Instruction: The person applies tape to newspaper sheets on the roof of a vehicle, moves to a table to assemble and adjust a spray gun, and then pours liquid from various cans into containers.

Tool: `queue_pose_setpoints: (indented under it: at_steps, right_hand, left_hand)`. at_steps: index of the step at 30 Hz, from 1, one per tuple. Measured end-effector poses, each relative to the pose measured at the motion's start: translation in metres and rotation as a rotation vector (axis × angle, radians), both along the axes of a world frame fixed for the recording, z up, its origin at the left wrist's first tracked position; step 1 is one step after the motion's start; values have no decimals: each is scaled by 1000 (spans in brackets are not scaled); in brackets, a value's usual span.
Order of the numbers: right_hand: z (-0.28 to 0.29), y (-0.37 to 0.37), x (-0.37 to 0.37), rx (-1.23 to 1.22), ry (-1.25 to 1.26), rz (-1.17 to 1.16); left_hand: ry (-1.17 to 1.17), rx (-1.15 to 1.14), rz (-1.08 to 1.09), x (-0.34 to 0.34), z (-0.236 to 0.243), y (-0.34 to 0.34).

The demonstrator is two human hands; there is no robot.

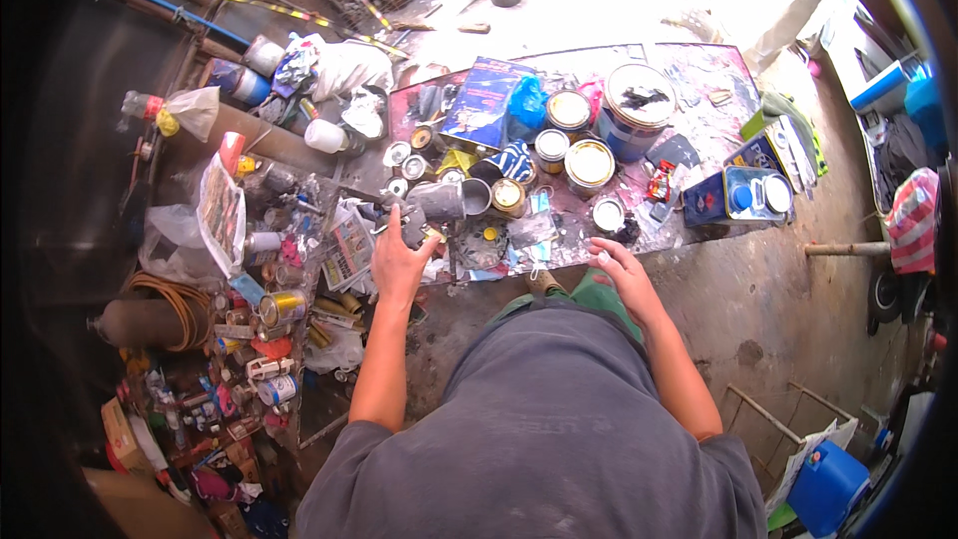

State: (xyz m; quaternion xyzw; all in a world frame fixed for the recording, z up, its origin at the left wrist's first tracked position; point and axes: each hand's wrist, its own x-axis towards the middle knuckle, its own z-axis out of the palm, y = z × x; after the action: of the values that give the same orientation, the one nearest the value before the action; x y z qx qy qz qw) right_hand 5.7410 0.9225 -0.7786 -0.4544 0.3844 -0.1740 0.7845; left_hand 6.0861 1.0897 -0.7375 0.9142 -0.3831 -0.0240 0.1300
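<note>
My left hand reaches over the left part of the cluttered work table, thumb and forefinger spread, at some small dark grimy items and crumpled newspaper; whether it touches them I cannot tell. Just right of it lies a grey cylindrical container, near several paint cans. My right hand hovers at the table's front edge with fingers apart and holding nothing, below a small white-lidded can.
Piled cans, bags and bottles crowd the left, beside a gas cylinder with coiled hose. A large bucket and blue metal container stand on the table. At right are a pipe, metal frame and blue jerrycan.
</note>
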Motion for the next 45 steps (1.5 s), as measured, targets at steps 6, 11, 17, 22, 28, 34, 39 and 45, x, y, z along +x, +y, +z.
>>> queue_pose_setpoints:
  at_steps: [6, 11, 17, 22, 28, 34, 39, 45]
  right_hand:
    - [-62, -12, -33, 681, -418, -269]
    - [-185, -46, -76, 597, -93, -735]
    - [-137, -74, -54, 148, 455, -696]
    - [-5, -43, -15, -197, 132, -413]
    - [122, 25, 21, -1023, 388, 318]
    - [71, 52, -21, -1089, 785, 537]
    - [62, 84, -58, -1058, 782, 393]
    - [124, 128, -123, -737, 827, 284]
  left_hand:
    - [174, -52, 149, 8, -11, 4]
    - [453, -419, 178, 28, -66, 33]
    - [670, -527, 56, -24, -64, 37]
    - [796, -449, -175, -69, -45, 3]
    - [595, -233, -446, -103, -38, -30]
    - [286, -403, -817, -124, -20, -40]
    - [294, -393, -1002, -151, -6, -42]
    - [371, -256, -1070, -233, -19, -17]
